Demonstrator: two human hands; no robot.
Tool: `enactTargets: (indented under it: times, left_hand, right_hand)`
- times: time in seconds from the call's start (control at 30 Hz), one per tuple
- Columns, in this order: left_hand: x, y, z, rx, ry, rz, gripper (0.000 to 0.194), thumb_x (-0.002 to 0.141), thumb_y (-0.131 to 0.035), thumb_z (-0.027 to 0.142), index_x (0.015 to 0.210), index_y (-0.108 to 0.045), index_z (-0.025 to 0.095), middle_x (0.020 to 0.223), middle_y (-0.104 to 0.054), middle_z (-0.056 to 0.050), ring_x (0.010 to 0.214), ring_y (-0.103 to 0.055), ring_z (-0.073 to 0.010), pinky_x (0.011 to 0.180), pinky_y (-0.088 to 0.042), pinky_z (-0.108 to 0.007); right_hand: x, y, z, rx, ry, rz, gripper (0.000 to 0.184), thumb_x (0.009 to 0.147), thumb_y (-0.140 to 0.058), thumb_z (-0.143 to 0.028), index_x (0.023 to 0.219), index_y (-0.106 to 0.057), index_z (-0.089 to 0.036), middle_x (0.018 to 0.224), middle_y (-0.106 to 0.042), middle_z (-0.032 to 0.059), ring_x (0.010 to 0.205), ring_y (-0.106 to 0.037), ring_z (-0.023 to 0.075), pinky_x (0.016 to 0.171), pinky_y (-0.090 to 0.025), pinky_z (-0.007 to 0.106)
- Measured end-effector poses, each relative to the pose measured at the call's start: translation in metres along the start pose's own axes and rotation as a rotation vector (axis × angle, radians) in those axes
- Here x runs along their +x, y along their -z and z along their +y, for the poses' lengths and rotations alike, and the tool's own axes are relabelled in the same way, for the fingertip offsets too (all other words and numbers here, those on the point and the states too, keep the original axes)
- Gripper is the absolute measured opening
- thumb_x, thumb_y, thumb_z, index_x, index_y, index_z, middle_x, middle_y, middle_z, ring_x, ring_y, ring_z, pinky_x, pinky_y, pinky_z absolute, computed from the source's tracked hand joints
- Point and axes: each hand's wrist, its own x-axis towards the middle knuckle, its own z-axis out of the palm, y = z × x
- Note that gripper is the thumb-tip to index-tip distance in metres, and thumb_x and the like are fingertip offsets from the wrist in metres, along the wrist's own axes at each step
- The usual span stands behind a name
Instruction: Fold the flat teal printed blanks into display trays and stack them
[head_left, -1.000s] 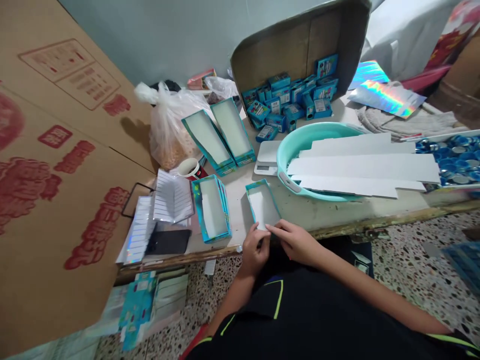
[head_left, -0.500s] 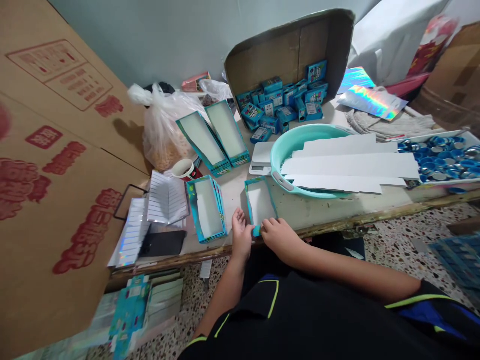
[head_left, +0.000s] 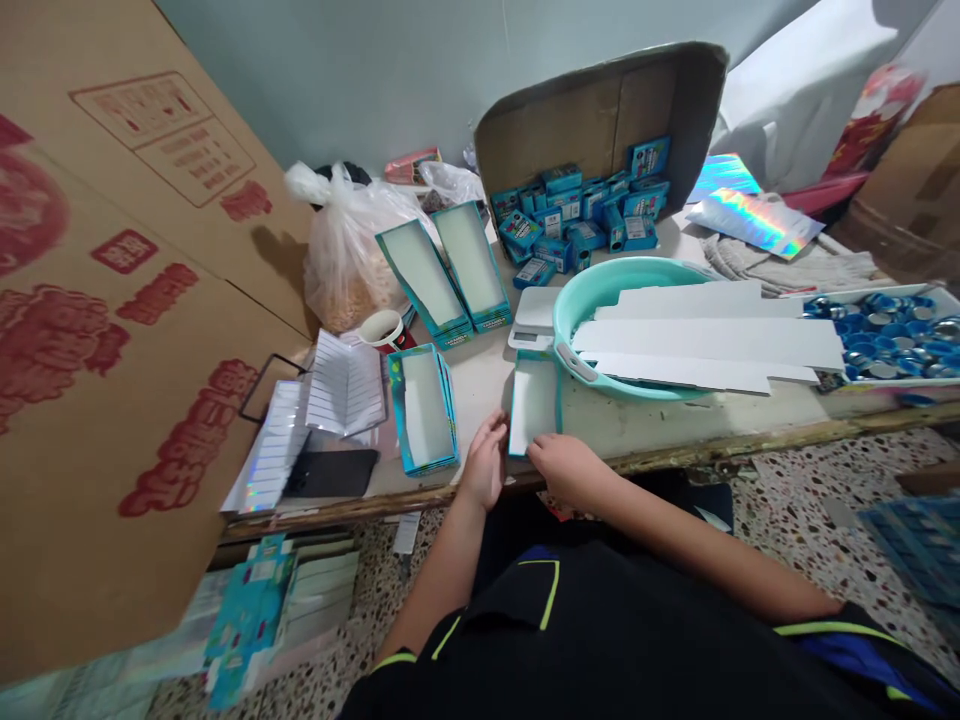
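Observation:
A shallow blue cardboard tray (head_left: 535, 400) with a white inside lies near the table's front edge. My right hand (head_left: 566, 465) has its fingers bent over the tray's near end wall, pinching it. Beside the tray's left wall, my left hand (head_left: 484, 465) is open, its fingers stretched along the side; I cannot tell whether they touch it. To the left lies a nested stack of similar trays (head_left: 425, 410). Two more tray stacks, one on the left (head_left: 427, 275) and one on the right (head_left: 472, 265), lean behind it.
A turquoise basin (head_left: 574, 300) holding white card strips (head_left: 712, 340) stands right of the tray, beside a small scale (head_left: 529, 320). Small blue boxes (head_left: 559, 205) fill a carton behind. Blue caps (head_left: 892, 330) lie far right. A paper cup (head_left: 382, 330) and a dark phone (head_left: 334, 473) are left.
The tray's near end wall, earlier tipped outward under my right hand, now stands up. My left hand has shifted slightly along the tray's side. The camera view has moved a little.

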Motion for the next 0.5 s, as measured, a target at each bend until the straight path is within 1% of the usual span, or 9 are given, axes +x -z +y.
enactTargets:
  times: [0.03,0.1,0.13,0.17,0.23,0.3,0.4,0.47,0.5]
  left_hand:
    - [-0.005,-0.003,0.006,-0.056,0.06,-0.014,0.042,0.083,-0.072,0.034,0.122,-0.068,0.019,0.127,-0.073,-0.008,0.132,-0.061,-0.0247,0.117,-0.044,-0.037]
    - [-0.018,-0.008,0.016,-0.109,0.188,-0.096,0.045,0.089,-0.068,0.047,0.121,-0.07,0.016,0.123,-0.075,-0.01,0.129,-0.063,-0.0284,0.114,-0.048,-0.04]
    - [-0.025,-0.011,0.02,-0.11,0.229,-0.147,0.048,0.089,-0.067,0.049,0.121,-0.07,0.014,0.121,-0.076,-0.011,0.129,-0.063,-0.0304,0.113,-0.049,-0.042]
    - [-0.032,-0.013,0.024,-0.101,0.238,-0.188,0.049,0.089,-0.068,0.05,0.122,-0.071,0.014,0.12,-0.076,-0.012,0.129,-0.064,-0.0318,0.113,-0.05,-0.043]
    - [-0.043,-0.016,0.029,-0.062,0.168,-0.23,0.05,0.087,-0.07,0.048,0.126,-0.069,0.016,0.121,-0.076,-0.01,0.13,-0.063,-0.0324,0.114,-0.048,-0.044]
    - [-0.049,-0.017,0.031,0.004,0.076,-0.247,0.055,0.086,-0.072,0.048,0.132,-0.067,0.02,0.125,-0.075,-0.009,0.132,-0.062,-0.0321,0.116,-0.047,-0.044]
    - [-0.049,-0.016,0.033,0.119,-0.039,-0.213,0.065,0.085,-0.069,0.059,0.138,-0.063,0.022,0.131,-0.072,-0.01,0.134,-0.06,-0.0323,0.116,-0.047,-0.044]
    - [-0.047,-0.012,0.039,0.235,-0.156,-0.154,0.07,0.086,-0.064,0.064,0.142,-0.059,0.022,0.136,-0.069,-0.01,0.135,-0.059,-0.0313,0.116,-0.047,-0.042]
    - [-0.048,-0.009,0.045,0.325,-0.227,-0.121,0.071,0.087,-0.064,0.063,0.144,-0.057,0.021,0.139,-0.067,-0.01,0.134,-0.059,-0.0307,0.115,-0.047,-0.041]
  right_hand:
    - [-0.002,0.002,0.0,0.031,0.012,0.016,0.018,0.094,-0.054,-0.007,0.106,-0.067,-0.011,0.104,-0.07,0.0141,0.094,-0.068,0.0235,0.078,-0.049,0.03]
    - [-0.005,0.004,-0.005,0.114,0.05,0.038,0.015,0.099,-0.052,-0.013,0.106,-0.065,-0.014,0.106,-0.069,0.0115,0.096,-0.067,0.0214,0.08,-0.05,0.029]
    - [-0.007,0.005,-0.009,0.17,0.078,0.043,0.013,0.099,-0.054,-0.015,0.107,-0.064,-0.014,0.107,-0.069,0.011,0.096,-0.067,0.0212,0.081,-0.051,0.029]
    - [-0.009,0.005,-0.013,0.238,0.113,0.049,0.012,0.098,-0.057,-0.017,0.107,-0.064,-0.014,0.108,-0.069,0.0113,0.098,-0.067,0.0217,0.084,-0.052,0.03]
    - [-0.012,0.006,-0.02,0.385,0.204,0.077,0.017,0.093,-0.061,-0.014,0.11,-0.063,-0.012,0.114,-0.069,0.0139,0.103,-0.067,0.0239,0.09,-0.054,0.033]
    - [-0.012,0.007,-0.022,0.461,0.304,0.1,0.024,0.09,-0.062,-0.01,0.114,-0.063,-0.012,0.119,-0.068,0.0166,0.107,-0.066,0.0256,0.093,-0.054,0.036]
    - [-0.005,0.012,-0.017,0.407,0.405,0.073,0.022,0.09,-0.06,-0.008,0.111,-0.064,-0.011,0.114,-0.07,0.0169,0.1,-0.068,0.0256,0.087,-0.057,0.037]
    - [0.004,0.013,-0.015,0.326,0.419,0.067,0.022,0.089,-0.057,-0.005,0.109,-0.065,-0.012,0.108,-0.071,0.0153,0.09,-0.068,0.0241,0.08,-0.057,0.035]
    - [0.009,0.013,-0.015,0.279,0.414,0.084,0.023,0.089,-0.056,-0.004,0.109,-0.065,-0.012,0.106,-0.071,0.0151,0.089,-0.067,0.0238,0.078,-0.057,0.035]
